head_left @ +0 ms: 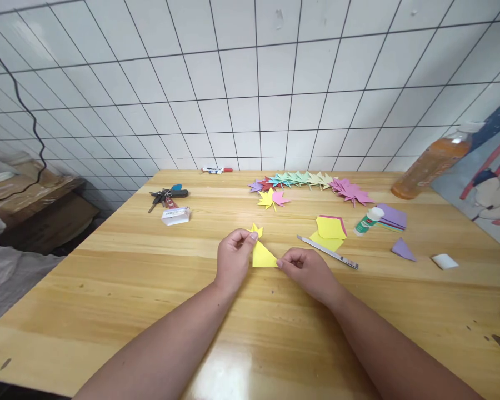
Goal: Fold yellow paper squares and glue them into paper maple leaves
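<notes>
Between my two hands is a yellow folded paper (263,257), a triangle-like piece just above the wooden table. My left hand (234,256) pinches its upper left corner between thumb and finger. At its lower right corner, the fingertips of my right hand (310,272) are closed on the paper. Just beyond my left fingertips a small yellow folded piece (256,229) with pointed tips shows, partly hidden by the hand. To the right of the paper lie a grey utility knife (328,253) and yellow paper sheets (330,229).
Folded paper leaves (302,179) in several colours line the back, near a yellow-and-pink one (270,199). A glue stick (368,221), purple paper stack (392,215), purple triangle (403,249) and bottle (433,161) stand right. Keys (166,195), a small box (175,215) and a marker (216,170) lie left.
</notes>
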A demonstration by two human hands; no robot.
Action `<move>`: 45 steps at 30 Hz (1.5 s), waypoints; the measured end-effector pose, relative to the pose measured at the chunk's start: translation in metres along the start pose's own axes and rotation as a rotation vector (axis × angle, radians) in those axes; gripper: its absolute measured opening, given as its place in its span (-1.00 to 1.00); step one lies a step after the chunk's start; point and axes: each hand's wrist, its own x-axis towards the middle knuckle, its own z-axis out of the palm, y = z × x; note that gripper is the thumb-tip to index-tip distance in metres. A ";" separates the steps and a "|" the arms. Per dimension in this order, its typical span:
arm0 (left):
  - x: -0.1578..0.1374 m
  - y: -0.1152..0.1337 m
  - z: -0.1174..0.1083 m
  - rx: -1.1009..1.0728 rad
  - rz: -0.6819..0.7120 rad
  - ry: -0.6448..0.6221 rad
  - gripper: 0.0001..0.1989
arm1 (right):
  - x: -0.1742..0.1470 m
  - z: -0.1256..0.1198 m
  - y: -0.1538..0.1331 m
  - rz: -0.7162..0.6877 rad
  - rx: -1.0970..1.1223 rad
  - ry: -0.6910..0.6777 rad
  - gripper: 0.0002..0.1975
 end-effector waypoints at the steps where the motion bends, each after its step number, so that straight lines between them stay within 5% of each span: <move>1: 0.002 -0.001 -0.001 -0.018 -0.006 0.026 -0.76 | 0.000 0.000 0.000 0.003 -0.003 0.004 -0.75; 5: 0.010 -0.003 -0.006 -0.081 -0.051 0.087 -0.76 | 0.000 -0.001 -0.002 0.023 0.025 0.080 -0.80; 10: 0.006 -0.001 -0.002 -0.060 -0.079 -0.027 -0.74 | 0.001 -0.003 -0.002 0.063 0.176 0.158 -0.76; 14: 0.000 0.002 0.003 -0.040 -0.097 -0.142 -0.73 | -0.001 -0.002 -0.002 -0.017 0.233 0.104 -0.71; 21: 0.000 0.000 0.004 -0.075 -0.171 -0.077 -0.72 | -0.001 -0.001 0.001 -0.065 0.140 0.096 -0.79; 25: 0.002 -0.004 0.005 -0.149 -0.216 -0.064 -0.71 | -0.004 -0.003 -0.001 -0.226 0.158 0.179 -0.70; 31: 0.000 -0.004 0.006 -0.107 -0.236 -0.149 -0.67 | -0.008 -0.001 -0.002 -0.544 -0.144 0.083 -0.69; 35: -0.004 0.004 0.006 0.053 -0.168 -0.213 -0.71 | -0.006 -0.001 -0.001 -0.383 -0.080 0.198 -0.83; 37: -0.007 0.011 0.005 0.112 -0.021 -0.200 -0.68 | -0.004 -0.002 -0.001 -0.244 0.076 0.258 -0.84; 40: -0.011 0.016 0.004 0.177 0.146 -0.356 -0.59 | -0.003 -0.004 -0.002 -0.098 0.271 0.258 -0.77; 45: -0.015 0.009 0.007 0.366 0.065 -0.441 -0.70 | -0.002 -0.003 -0.004 -0.053 0.369 0.187 -0.72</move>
